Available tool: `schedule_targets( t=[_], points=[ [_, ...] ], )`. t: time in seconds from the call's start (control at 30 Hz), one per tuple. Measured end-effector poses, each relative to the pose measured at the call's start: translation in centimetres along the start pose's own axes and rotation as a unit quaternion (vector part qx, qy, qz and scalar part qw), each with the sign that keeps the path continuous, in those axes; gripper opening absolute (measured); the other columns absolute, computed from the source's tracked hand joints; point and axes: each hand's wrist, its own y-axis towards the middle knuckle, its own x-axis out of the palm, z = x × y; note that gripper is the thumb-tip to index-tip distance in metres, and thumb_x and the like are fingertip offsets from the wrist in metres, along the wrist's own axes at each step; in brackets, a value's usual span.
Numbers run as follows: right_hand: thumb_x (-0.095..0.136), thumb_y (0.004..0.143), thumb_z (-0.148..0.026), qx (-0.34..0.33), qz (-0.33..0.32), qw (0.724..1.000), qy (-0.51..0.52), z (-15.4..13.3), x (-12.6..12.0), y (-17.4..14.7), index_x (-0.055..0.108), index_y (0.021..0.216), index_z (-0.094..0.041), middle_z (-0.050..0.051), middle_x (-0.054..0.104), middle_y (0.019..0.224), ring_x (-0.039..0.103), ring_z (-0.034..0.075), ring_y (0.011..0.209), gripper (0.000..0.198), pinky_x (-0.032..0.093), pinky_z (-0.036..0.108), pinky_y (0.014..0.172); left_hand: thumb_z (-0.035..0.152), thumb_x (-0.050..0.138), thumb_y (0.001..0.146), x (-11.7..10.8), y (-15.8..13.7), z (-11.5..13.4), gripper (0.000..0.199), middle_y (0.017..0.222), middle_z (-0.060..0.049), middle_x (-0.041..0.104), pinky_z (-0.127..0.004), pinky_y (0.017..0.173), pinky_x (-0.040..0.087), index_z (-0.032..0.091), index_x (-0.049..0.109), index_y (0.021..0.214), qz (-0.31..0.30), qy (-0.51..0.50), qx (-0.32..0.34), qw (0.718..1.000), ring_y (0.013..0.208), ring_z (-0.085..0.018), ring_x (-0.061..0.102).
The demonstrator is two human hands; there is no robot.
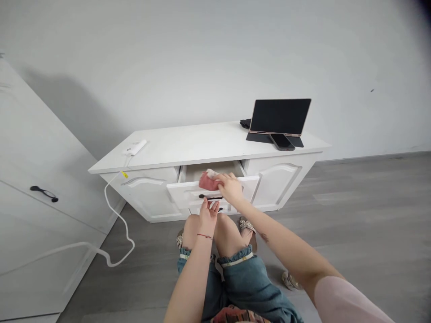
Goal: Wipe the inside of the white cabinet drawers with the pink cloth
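A pink and white cloth (209,180) is pinched in my right hand (230,188), over the top edge of the drawer's front. The white drawer (183,194) is pulled part way out of the cabinet, and its bare inside shows behind the cloth. Below, my left hand (208,213) is turned palm up, its fingers hooked at the black drawer handle (211,197) from underneath. Part of that handle is hidden by the fingers. Another dark handle (220,209) shows just under it, on a lower drawer.
On the white cabinet top (188,141) stand a tablet (280,116), a phone (282,142) and a black item (245,123). A white power strip (136,147) lies at the left, its cord (126,229) hanging to the floor. A white wardrobe (40,148) stands at the left.
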Motion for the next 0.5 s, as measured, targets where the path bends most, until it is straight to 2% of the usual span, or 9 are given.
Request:
schedule_targets(
  t=[0.2,0.3,0.33,0.37,0.43,0.47,0.5],
  points=[
    [0.041,0.077,-0.016,0.061,0.084,0.994,0.019,9.8,-4.8,-2.5,0.068,0.097,-0.022,0.006,0.069,0.101,0.050,0.026,0.097,0.033,0.041,0.039,0.083,0.032,0.050,0.092,0.4,-0.7,0.3,0.024,0.073,-0.001,0.052,-0.039,0.093,0.051,0.021,0.054,0.071,0.009,-0.024,-0.004,1.000,0.086,-0.020,0.068],
    [0.045,0.070,-0.018,0.139,0.144,0.971,0.128,13.4,-5.4,-3.2,0.065,0.092,-0.021,0.005,0.067,0.081,0.054,0.023,0.079,0.029,0.044,0.039,0.075,0.030,0.050,0.092,0.5,-0.5,0.3,0.021,0.075,-0.001,0.053,-0.040,0.094,0.051,0.022,0.055,0.073,0.018,-0.026,-0.002,1.000,0.087,-0.020,0.068],
    [0.047,0.066,-0.019,0.187,0.163,0.949,0.197,14.3,-5.3,-3.5,0.063,0.089,-0.021,0.003,0.064,0.071,0.054,0.021,0.071,0.027,0.044,0.036,0.069,0.030,0.051,0.091,0.5,-0.3,0.3,0.020,0.075,-0.001,0.053,-0.040,0.094,0.051,0.022,0.055,0.073,0.019,-0.025,0.001,0.999,0.087,-0.020,0.069],
    [0.050,0.063,-0.019,0.238,0.181,0.914,0.274,15.0,-5.2,-3.8,0.061,0.086,-0.021,0.000,0.060,0.063,0.053,0.019,0.064,0.026,0.045,0.034,0.063,0.029,0.051,0.091,0.5,-0.1,0.3,0.019,0.075,0.000,0.053,-0.040,0.094,0.051,0.022,0.055,0.074,0.020,-0.025,0.005,0.999,0.087,-0.019,0.069],
    [0.054,0.056,-0.021,0.323,0.204,0.823,0.421,16.0,-4.5,-5.0,0.057,0.079,-0.021,-0.003,0.056,0.056,0.052,0.017,0.054,0.024,0.043,0.030,0.053,0.028,0.053,0.090,0.7,0.6,0.4,0.017,0.074,0.000,0.052,-0.040,0.092,0.052,0.022,0.055,0.074,0.021,-0.021,0.013,0.999,0.086,-0.019,0.069],
    [0.056,0.054,-0.021,0.347,0.206,0.780,0.478,16.3,-4.1,-5.8,0.056,0.077,-0.022,-0.003,0.056,0.056,0.052,0.017,0.052,0.023,0.043,0.029,0.049,0.027,0.053,0.090,0.8,1.0,0.4,0.016,0.073,0.000,0.052,-0.040,0.092,0.053,0.022,0.054,0.074,0.023,-0.019,0.015,0.999,0.085,-0.019,0.069],
    [0.057,0.053,-0.023,0.355,0.187,0.752,0.523,16.6,-3.6,-6.9,0.056,0.075,-0.022,-0.002,0.057,0.056,0.053,0.018,0.049,0.022,0.043,0.029,0.045,0.026,0.053,0.090,0.9,1.5,0.5,0.016,0.073,0.000,0.052,-0.040,0.091,0.053,0.022,0.054,0.074,0.027,-0.015,0.017,0.999,0.085,-0.019,0.069]
  ],
)
